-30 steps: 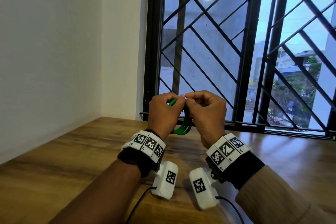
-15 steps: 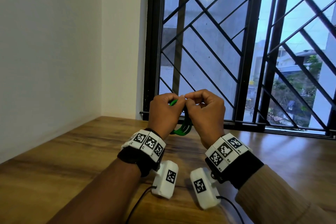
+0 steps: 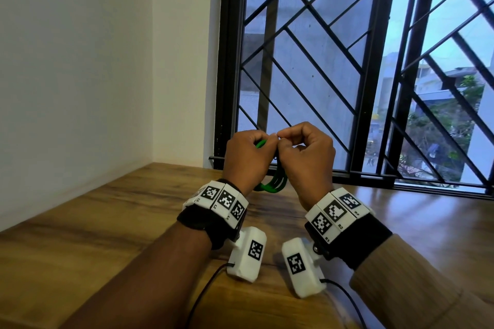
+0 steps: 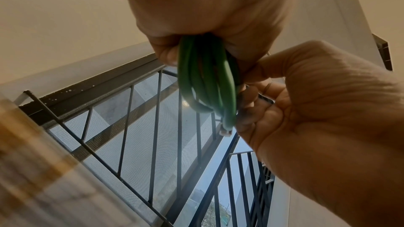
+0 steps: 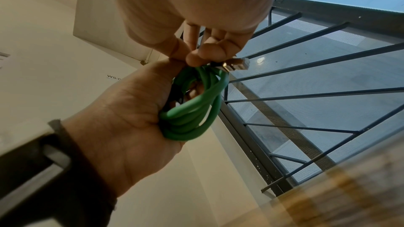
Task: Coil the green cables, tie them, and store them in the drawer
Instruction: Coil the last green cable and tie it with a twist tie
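Note:
A green cable (image 3: 275, 185) is wound into a small coil and held up above the wooden table (image 3: 107, 222). My left hand (image 3: 248, 160) grips the coil in its fist; in the right wrist view the loops (image 5: 196, 110) bulge out of that fist. My right hand (image 3: 304, 157) pinches at the top of the coil with thumb and fingertips (image 5: 196, 56), beside the cable's metal plugs (image 5: 237, 64). I cannot tell whether it pinches the cable itself or a thin tie. In the left wrist view the loops (image 4: 207, 78) hang with one plug end (image 4: 226, 131) lowest.
A barred window (image 3: 347, 75) stands just behind the hands, and a white wall (image 3: 80, 75) closes off the left. White camera units (image 3: 248, 256) hang under both wrists over the table. No drawer is in view.
Both hands have stayed together on the coil and risen slightly. The right hand's fingers have shifted a little at the coil's top.

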Available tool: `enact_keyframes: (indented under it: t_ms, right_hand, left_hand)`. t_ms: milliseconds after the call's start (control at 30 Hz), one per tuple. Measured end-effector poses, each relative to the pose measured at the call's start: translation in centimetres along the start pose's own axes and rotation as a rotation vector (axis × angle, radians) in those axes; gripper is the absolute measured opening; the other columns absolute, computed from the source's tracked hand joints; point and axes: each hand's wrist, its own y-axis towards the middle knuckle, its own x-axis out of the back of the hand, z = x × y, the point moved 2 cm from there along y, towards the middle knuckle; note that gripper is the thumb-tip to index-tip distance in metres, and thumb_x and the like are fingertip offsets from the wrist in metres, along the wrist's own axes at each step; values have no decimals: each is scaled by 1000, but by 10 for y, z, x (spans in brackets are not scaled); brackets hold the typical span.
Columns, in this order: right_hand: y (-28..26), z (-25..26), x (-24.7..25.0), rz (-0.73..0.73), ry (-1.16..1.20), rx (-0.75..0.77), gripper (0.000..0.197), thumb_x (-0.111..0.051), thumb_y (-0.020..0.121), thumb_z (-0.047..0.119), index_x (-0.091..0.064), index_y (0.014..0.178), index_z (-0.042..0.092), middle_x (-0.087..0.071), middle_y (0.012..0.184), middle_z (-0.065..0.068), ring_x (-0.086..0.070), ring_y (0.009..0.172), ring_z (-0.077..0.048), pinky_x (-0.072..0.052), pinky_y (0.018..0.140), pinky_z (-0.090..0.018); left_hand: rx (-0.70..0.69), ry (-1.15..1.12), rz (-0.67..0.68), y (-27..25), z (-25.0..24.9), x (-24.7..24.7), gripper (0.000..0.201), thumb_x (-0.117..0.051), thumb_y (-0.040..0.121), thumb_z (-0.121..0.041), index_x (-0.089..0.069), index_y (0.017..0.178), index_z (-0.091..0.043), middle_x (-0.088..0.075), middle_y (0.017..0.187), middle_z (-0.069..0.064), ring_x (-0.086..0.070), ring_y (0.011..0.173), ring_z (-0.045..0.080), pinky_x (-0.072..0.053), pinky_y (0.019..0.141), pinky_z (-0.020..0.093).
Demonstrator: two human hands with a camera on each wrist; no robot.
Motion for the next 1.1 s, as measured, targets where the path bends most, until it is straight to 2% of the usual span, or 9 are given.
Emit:
enact_keyframes:
  t_ms: [300, 433, 533, 567, 700, 733, 833, 967, 1100]
  right_hand:
    - [0, 2, 0, 5, -25, 15, 18, -73, 86, 6, -73, 82, 23, -72, 76, 11, -70, 76, -8, -62, 67, -30]
    - [0, 2, 1, -6, -37, 3, 18, -73, 84, 6, -73, 81, 23, -71, 74, 10, -69, 73, -7, -63, 67, -32]
    - [-1, 2, 1, -4, -28, -10, 17, -74, 84, 6, -74, 81, 22, -72, 75, 9, -70, 73, -8, -64, 69, -36]
    - [-1, 2, 1, -3, -26, -12, 17, -74, 84, 6, -74, 82, 22, -72, 75, 9, -70, 73, -8, -64, 69, -36]
    - [-1, 3, 1, 24, 0, -3, 17, -72, 86, 3, -75, 85, 19, -73, 74, 5, -71, 69, -11, -64, 68, -37]
    - [-1, 2, 1, 32, 19, -6, 16, -73, 87, 3, -75, 86, 19, -74, 74, 4, -72, 69, -13, -65, 69, -39]
    - [2, -1, 1, 37, 70, -28, 16, -75, 89, 6, -76, 86, 21, -76, 77, 1, -75, 74, -19, -66, 73, -45]
    - [5, -1, 1, 63, 124, -49, 18, -75, 90, 4, -77, 86, 22, -77, 81, 0, -75, 79, -24, -65, 78, -47]
    - [5, 0, 1, 97, 153, -43, 19, -74, 91, 2, -77, 88, 20, -78, 84, 0, -76, 80, -21, -65, 79, -43]
  left_hand:
    - [-5, 11, -13, 1, 1, 0, 43, -66, 97, -21, -58, 56, -32, -55, 50, -16, -51, 49, 1, -40, 57, 21]
    - [27, -22, -7, 1, 2, 0, 36, -67, 96, -21, -65, 61, -28, -57, 53, -12, -51, 48, 2, -41, 52, 25]
    - [63, -44, 18, 0, 3, 0, 31, -67, 97, -22, -69, 66, -22, -60, 57, -9, -52, 48, 2, -39, 48, 22]
    - [80, -56, 29, 0, 3, 0, 29, -66, 97, -21, -71, 68, -18, -62, 60, -6, -52, 49, 4, -39, 47, 21]
    - [192, -175, 50, 1, 4, 1, 31, -66, 97, -22, -74, 77, 0, -64, 70, 21, -47, 40, 15, -38, 39, 24]
    - [227, -208, 49, 1, 3, 1, 31, -67, 97, -23, -73, 77, 1, -65, 69, 22, -45, 38, 16, -38, 38, 24]
    - [337, -315, 57, 0, 1, 2, 27, -71, 94, -25, -74, 73, -9, -67, 63, 8, -42, 36, 18, -36, 39, 22]
    - [482, -461, 73, 0, 4, 1, 21, -71, 91, -27, -73, 74, -14, -61, 77, 21, -39, 42, 19, -31, 41, 22]
    - [517, -518, 91, 2, 6, 2, 25, -70, 91, -25, -74, 68, -17, -56, 83, 21, -37, 44, 18, -29, 44, 24]
